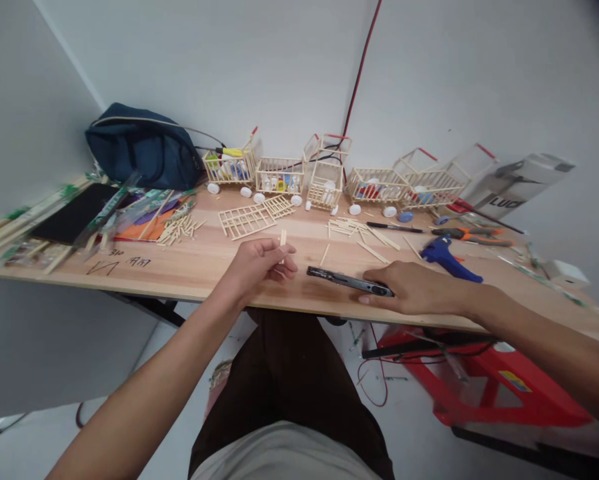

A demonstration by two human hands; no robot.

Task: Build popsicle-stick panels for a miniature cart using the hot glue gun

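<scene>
Between the thumb and fingers of my left hand (264,263), a couple of short pale wooden sticks (283,237) stand upright just above the table's front part. My right hand (412,287) is closed around the rear end of a grey and black utility knife (347,279), which points left towards my left hand. A single thin stick (324,254) lies on the wood behind the knife. Further back are two flat stick grids (247,221) and a loose pile of cut sticks (347,227). A blue glue gun (449,258) rests beyond my right wrist.
Several miniature stick shopping carts (282,179) with white or blue wheels line the wall. A dark blue bag (144,147), a black flat item (74,212) and a stick heap (177,227) occupy the left. Orange-handled pliers (472,233) lie right; a red stool (499,387) stands below.
</scene>
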